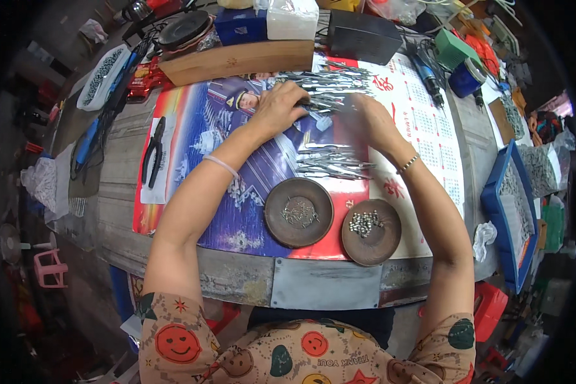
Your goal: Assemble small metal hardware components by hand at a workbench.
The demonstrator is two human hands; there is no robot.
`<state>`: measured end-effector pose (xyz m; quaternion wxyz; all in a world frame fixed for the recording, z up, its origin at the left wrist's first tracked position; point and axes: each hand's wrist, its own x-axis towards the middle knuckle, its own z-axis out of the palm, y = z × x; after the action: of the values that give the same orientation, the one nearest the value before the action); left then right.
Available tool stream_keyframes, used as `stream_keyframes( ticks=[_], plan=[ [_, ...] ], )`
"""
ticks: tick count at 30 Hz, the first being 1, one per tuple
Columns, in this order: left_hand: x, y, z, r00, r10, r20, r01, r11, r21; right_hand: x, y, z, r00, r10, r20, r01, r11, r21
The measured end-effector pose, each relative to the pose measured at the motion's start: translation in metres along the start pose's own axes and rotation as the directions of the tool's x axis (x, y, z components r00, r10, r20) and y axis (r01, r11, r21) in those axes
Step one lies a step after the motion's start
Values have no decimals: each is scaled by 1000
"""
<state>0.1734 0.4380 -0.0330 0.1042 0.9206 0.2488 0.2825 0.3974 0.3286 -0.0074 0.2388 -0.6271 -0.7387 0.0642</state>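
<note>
Slender silver metal tools with pointed ends (333,78) lie in a row on the far part of a poster-covered table. My left hand (278,109) is at the near left of this row, its fingers curled in against the ends of a few tools. Across from it, my right hand (372,121) is at their right ends, its fingers smeared by motion. A second group of the same tools (333,162) lies nearer to me. Below it stand a round brown dish (273,221) with thin metal pins (299,212) and another brown dish (372,253) with small silver cylinders (365,223).
Black-handled pliers (153,152) lie on the left. A wooden block (237,61) and a dark box (363,35) stand behind the tools. A blue power tool (427,73) lies at the far right, a blue tray (509,217) at the right edge, a white tray (102,77) far left.
</note>
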Motion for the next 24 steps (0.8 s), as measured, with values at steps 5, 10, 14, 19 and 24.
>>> stream_keyframes(
  ticks=[5, 10, 14, 19, 24],
  plan=[
    [8, -11, -7, 982, 29, 185, -28, 1000, -6, -5, -1, -4, 999, -34, 24, 33, 998, 50],
    [15, -6, -14, 944, 147, 295, -158, 987, 16, 1, 6, -3, 998, -42, 48, 42, 999, -8],
    [5, -5, -24, 927, 183, 328, -218, 973, 72, -4, 9, -4, 994, -113, 15, 111, 992, 59],
    [-7, 33, -32, 954, 233, 189, -221, 972, -84, -8, 10, -22, 998, -53, 41, 40, 960, 277],
    [-16, 73, -1, 939, 170, 297, -172, 985, -19, -7, 0, -32, 997, 30, 69, -45, 971, 236]
  ],
)
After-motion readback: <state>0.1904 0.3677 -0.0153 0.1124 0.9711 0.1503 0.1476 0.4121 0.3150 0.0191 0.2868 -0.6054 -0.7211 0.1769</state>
